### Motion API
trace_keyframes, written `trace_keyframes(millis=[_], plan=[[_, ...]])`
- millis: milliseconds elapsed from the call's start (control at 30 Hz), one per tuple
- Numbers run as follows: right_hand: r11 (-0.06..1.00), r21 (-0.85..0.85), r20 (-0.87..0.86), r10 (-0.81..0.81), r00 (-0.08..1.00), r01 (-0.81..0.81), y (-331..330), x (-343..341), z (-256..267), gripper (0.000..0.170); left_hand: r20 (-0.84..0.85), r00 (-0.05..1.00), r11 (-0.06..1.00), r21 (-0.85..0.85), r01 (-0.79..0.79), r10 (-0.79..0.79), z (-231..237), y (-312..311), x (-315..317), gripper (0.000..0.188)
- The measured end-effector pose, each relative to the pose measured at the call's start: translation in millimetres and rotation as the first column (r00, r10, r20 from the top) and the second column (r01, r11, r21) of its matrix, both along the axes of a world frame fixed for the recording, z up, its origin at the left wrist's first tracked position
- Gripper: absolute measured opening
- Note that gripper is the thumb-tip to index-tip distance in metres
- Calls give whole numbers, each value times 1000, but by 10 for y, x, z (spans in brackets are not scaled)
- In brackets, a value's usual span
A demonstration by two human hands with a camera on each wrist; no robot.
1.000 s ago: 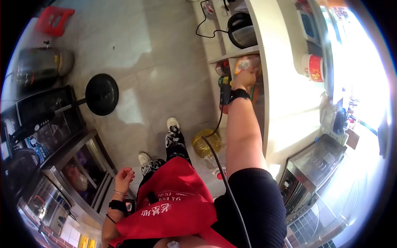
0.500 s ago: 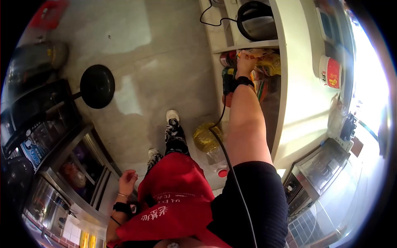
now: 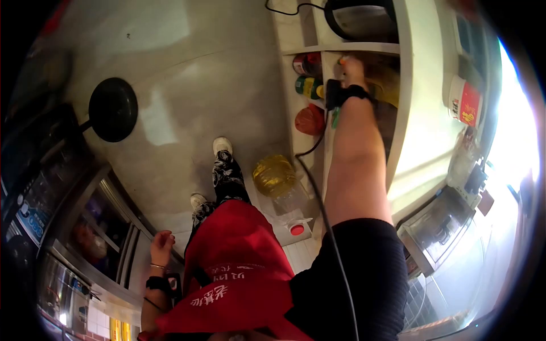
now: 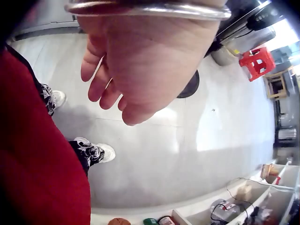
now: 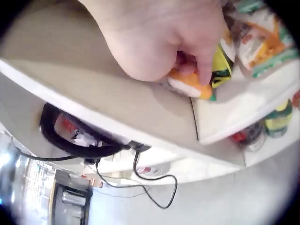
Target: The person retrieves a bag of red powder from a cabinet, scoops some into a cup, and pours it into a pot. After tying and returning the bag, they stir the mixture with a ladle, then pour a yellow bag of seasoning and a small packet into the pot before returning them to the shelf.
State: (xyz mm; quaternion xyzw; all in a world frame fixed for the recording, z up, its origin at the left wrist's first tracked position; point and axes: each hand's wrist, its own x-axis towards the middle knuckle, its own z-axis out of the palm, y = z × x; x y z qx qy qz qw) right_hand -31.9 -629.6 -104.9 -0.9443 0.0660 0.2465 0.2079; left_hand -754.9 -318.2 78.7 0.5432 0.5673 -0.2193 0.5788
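The right hand (image 3: 352, 71) reaches into a compartment of the white shelf unit (image 3: 364, 48). In the right wrist view its fingers curl down on an orange and white packet (image 5: 187, 86), pinching it, beside a yellow and black packet (image 5: 221, 68). More packets (image 5: 265, 44) lie deeper in the compartment. Down by the red apron (image 3: 233, 250), the left hand (image 3: 162, 244) hangs with loosely curled fingers and holds nothing; the left wrist view shows the same hand (image 4: 145, 61) above the floor.
A bottle of yellow oil (image 3: 274, 176) stands on the floor by the shelf. A black pan (image 3: 113, 109) juts out at the left. A kettle (image 3: 361, 20) sits in the neighbouring compartment. A black cable (image 3: 335, 250) runs along the right arm. A red stool (image 4: 257, 63) stands farther off.
Within the head view, the shelf has shifted right and up. The right hand remains inside the compartment, and the bottles and red bag at its front edge show more fully. The left hand still hangs low.
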Motion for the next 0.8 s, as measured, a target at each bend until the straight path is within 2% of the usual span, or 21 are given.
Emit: trace_keyframes(millis=[33,67,100,133,167,233,300,367,433,467,533,567,633,700,767,800], plan=[[898,-299,171,382,908,-322,-351,199,-526,36,-27,1000,1000,-11,0,-1,-21,-29,57,17],[989,-137,569,131,812,-63,-77,-99,-345,32,-55,998,1000,-23,0,-1,-32,-40,89,17],[986,125,826,-167,539,114,314,-560,-107,29,-50,999,1000,-28,2,-4,-32,-72,139,17],[907,395,573,-369,731,148,327,-814,-90,25,-19,1000,999,-41,8,-9,-25,-99,190,17],[751,612,229,-470,853,249,327,-1066,-87,22,10,1000,999,-52,13,-13,-15,-120,238,17],[456,693,-205,-618,759,558,648,-1749,377,20,57,998,999,-43,27,-25,14,-131,325,17],[479,651,-360,-488,795,589,501,-2237,324,19,102,994,998,-36,45,-41,21,-90,355,17],[496,572,-445,-481,755,653,386,-2671,397,21,122,992,999,-45,-30,35,17,-51,334,17],[558,445,-518,-477,710,700,300,-3027,507,24,94,995,998,-55,-41,46,6,-8,269,17],[560,443,-512,-484,710,701,230,-3198,530,24,67,996,996,-62,-61,65,-12,-10,237,16],[781,433,-461,-237,855,450,129,-3512,609,24,53,997,996,-66,-54,58,-44,-50,177,16],[784,430,-455,-240,858,448,114,-3639,680,24,38,998,997,-60,-51,54,-61,-72,142,16],[824,563,-168,32,985,69,247,-3761,1072,23,50,999,998,-65,-16,19,-72,-122,75,17],[743,667,-63,-8,998,48,441,-3671,1717,23,64,998,998,-69,16,-12,-96,-156,-31,17],[786,605,-37,-134,990,129,564,-3405,2588,22,103,991,994,-58,89,-83,-158,-142,-208,16],[778,625,153,-206,966,67,503,-3272,2753,25,107,992,995,-64,80,-72,-167,-134,-284,16]])
